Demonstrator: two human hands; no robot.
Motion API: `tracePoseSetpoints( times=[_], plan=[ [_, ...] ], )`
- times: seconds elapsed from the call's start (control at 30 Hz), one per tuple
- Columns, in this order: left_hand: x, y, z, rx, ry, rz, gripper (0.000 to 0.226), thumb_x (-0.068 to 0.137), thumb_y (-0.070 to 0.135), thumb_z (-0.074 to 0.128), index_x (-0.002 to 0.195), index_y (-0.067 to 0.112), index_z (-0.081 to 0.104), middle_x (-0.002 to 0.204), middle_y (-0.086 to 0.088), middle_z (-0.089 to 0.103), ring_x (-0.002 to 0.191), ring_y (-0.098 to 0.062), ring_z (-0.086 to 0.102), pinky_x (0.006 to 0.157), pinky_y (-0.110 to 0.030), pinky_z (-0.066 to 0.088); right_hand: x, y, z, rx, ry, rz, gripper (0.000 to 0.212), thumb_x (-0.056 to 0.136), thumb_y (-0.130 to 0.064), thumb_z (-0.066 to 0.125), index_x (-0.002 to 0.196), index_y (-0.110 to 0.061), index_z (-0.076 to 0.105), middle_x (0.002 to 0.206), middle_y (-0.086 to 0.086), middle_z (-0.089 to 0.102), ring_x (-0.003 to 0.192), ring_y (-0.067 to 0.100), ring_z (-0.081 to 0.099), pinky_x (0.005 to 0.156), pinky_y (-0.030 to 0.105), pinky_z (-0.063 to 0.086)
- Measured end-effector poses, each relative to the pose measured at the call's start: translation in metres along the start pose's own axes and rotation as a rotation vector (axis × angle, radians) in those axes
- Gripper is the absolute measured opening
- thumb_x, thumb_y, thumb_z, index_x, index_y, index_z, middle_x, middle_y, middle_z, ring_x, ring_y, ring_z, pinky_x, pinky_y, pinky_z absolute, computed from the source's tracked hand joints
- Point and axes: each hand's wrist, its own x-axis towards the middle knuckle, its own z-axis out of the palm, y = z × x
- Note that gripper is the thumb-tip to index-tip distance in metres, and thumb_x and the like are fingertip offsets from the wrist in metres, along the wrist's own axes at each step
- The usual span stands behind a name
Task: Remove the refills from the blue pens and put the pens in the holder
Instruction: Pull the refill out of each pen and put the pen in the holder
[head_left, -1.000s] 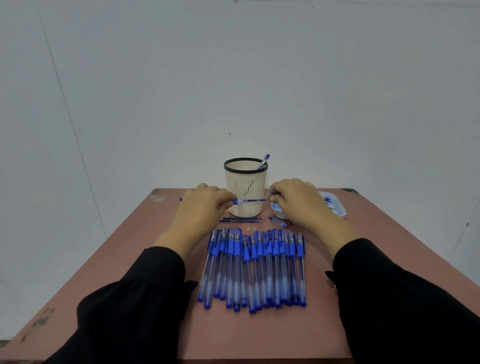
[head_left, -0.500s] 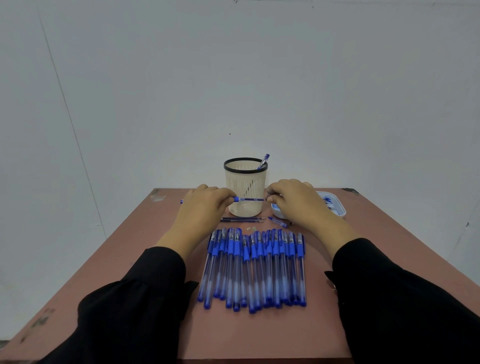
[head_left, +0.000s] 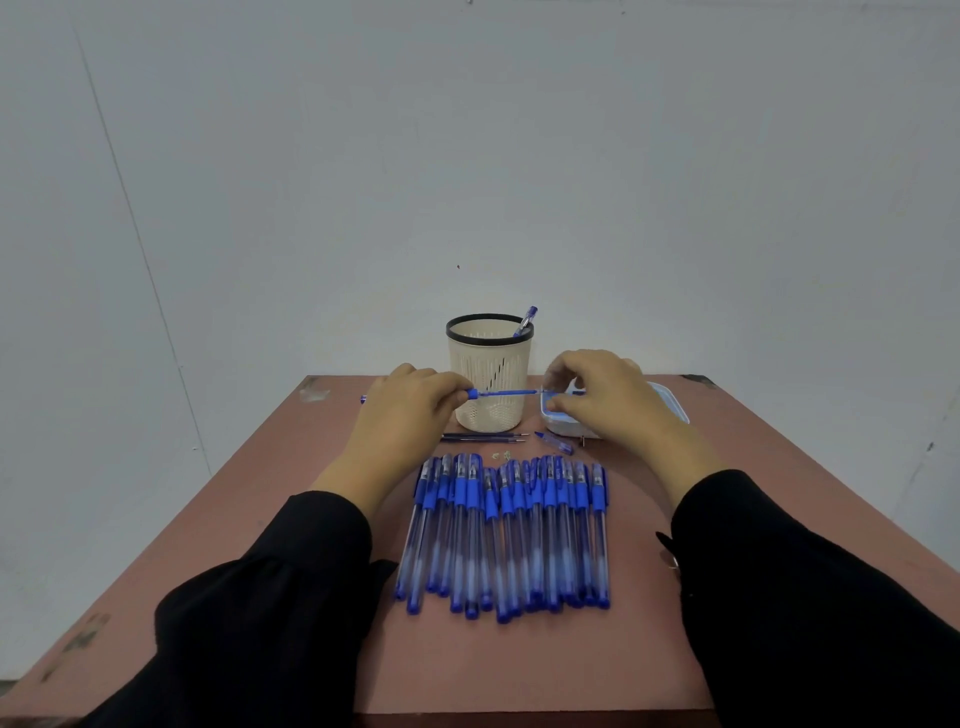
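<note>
While both hands work above it, the counter (head_left: 270, 519) carries everything else, a reddish-brown top under a pale wall (head_left: 467, 156). Black sleeves (head_left: 810, 597) cover both forearms. Nearer the person than either hand, between the wrists, lies a row of blue pens (head_left: 506, 535), side by side and touching, caps pointing away. Beyond the hands, between them, stands the holder (head_left: 489, 371), a cream slotted cup with a black rim; one pen (head_left: 524, 322) leans inside against its right edge. Under the right hand (head_left: 608, 400) sits a white box (head_left: 670, 408) with a blue rim, partly hidden. The left hand (head_left: 410, 410) grips a pen barrel (head_left: 471, 393), curled fingers closed around it so that only the blue end shows. From that end a refill (head_left: 506, 393) runs level across the front of the holder to the right hand, whose thumb and forefinger pinch its tip. Just below this, on the counter between the hands, lie two loose refills (head_left: 483, 437), and beside the right hand a small pen tip piece (head_left: 555, 441).
</note>
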Motion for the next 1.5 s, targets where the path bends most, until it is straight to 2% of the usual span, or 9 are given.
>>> tracePoseSetpoints(
  times=[0.07, 0.3, 0.47, 0.67, 1.0, 1.13, 1.27, 1.4, 1.5],
  plan=[
    [0.0, 0.001, 0.001, 0.001, -0.005, 0.011, 0.028, 0.098, 0.036, 0.043, 0.115, 0.029, 0.064, 0.094, 0.007, 0.068, 0.09, -0.014, 0.048, 0.081, -0.033, 0.041, 0.002, 0.001, 0.0, -0.023, 0.004, -0.013, 0.002, 0.086, -0.031, 0.067, 0.088, -0.031, 0.066, 0.088, -0.016, 0.061, 0.088, 0.006, 0.049, 0.094, 0.038, 0.038],
    [-0.001, 0.009, 0.005, -0.053, -0.034, 0.088, 0.027, 0.097, 0.034, 0.045, 0.114, 0.026, 0.065, 0.096, 0.006, 0.069, 0.088, -0.016, 0.049, 0.078, -0.033, 0.041, 0.002, -0.015, 0.013, 0.064, -0.078, -0.097, 0.016, 0.091, -0.033, 0.06, 0.095, -0.025, 0.074, 0.083, -0.014, 0.061, 0.087, 0.009, 0.055, 0.087, 0.035, 0.042],
    [-0.002, 0.01, 0.005, -0.044, -0.03, 0.078, 0.027, 0.098, 0.033, 0.045, 0.114, 0.025, 0.065, 0.098, 0.005, 0.069, 0.09, -0.018, 0.05, 0.08, -0.035, 0.043, 0.001, -0.006, -0.004, 0.198, -0.107, 0.049, 0.023, 0.094, -0.036, 0.057, 0.1, -0.021, 0.073, 0.09, -0.009, 0.069, 0.09, 0.01, 0.061, 0.088, 0.032, 0.046],
    [-0.002, 0.008, 0.004, -0.041, -0.016, 0.06, 0.026, 0.097, 0.032, 0.046, 0.113, 0.025, 0.066, 0.095, 0.005, 0.069, 0.089, -0.019, 0.05, 0.079, -0.034, 0.042, -0.005, 0.013, -0.026, -0.128, -0.233, 0.217, 0.013, 0.078, -0.032, 0.075, 0.09, -0.028, 0.076, 0.085, -0.017, 0.065, 0.089, 0.007, 0.054, 0.096, 0.033, 0.039],
    [-0.002, 0.008, 0.003, -0.025, -0.031, 0.061, 0.027, 0.098, 0.032, 0.045, 0.115, 0.025, 0.065, 0.103, 0.006, 0.069, 0.093, -0.018, 0.051, 0.082, -0.034, 0.043, -0.006, 0.011, -0.019, -0.202, -0.335, 0.234, 0.005, 0.075, -0.025, 0.074, 0.079, -0.028, 0.075, 0.069, -0.016, 0.065, 0.072, 0.003, 0.059, 0.07, 0.024, 0.04],
    [-0.002, 0.007, 0.003, -0.031, -0.021, 0.061, 0.027, 0.098, 0.032, 0.045, 0.114, 0.025, 0.065, 0.101, 0.006, 0.069, 0.093, -0.018, 0.051, 0.081, -0.033, 0.043, -0.003, 0.009, -0.012, 0.068, -0.174, 0.202, 0.005, 0.079, -0.02, 0.068, 0.082, -0.017, 0.072, 0.081, -0.009, 0.067, 0.083, 0.012, 0.062, 0.07, 0.023, 0.047],
    [-0.002, 0.008, 0.002, -0.041, -0.005, 0.059, 0.027, 0.097, 0.033, 0.045, 0.114, 0.025, 0.066, 0.094, 0.004, 0.069, 0.091, -0.019, 0.051, 0.08, -0.034, 0.043, 0.0, -0.001, -0.006, 0.514, -0.033, 0.265, 0.006, 0.08, -0.008, 0.071, 0.084, -0.013, 0.071, 0.081, 0.004, 0.072, 0.068, 0.006, 0.064, 0.07, 0.023, 0.054],
    [-0.002, 0.008, 0.002, -0.054, 0.023, 0.07, 0.027, 0.097, 0.034, 0.046, 0.112, 0.024, 0.067, 0.087, 0.003, 0.068, 0.087, -0.018, 0.049, 0.077, -0.034, 0.043, -0.002, -0.016, 0.001, 0.791, 0.014, 0.305, 0.011, 0.086, 0.0, 0.064, 0.097, 0.001, 0.07, 0.08, 0.009, 0.069, 0.05, -0.005, 0.059, 0.047, 0.008, 0.042],
    [-0.002, 0.009, 0.002, -0.061, 0.041, 0.077, 0.027, 0.097, 0.033, 0.047, 0.112, 0.023, 0.067, 0.087, 0.003, 0.068, 0.087, -0.019, 0.05, 0.077, -0.035, 0.043, -0.003, -0.024, 0.005, 0.886, -0.011, 0.339, 0.011, 0.087, 0.0, 0.063, 0.096, 0.002, 0.069, 0.078, 0.009, 0.069, 0.049, -0.004, 0.059, 0.044, 0.007, 0.039]
  ],
)
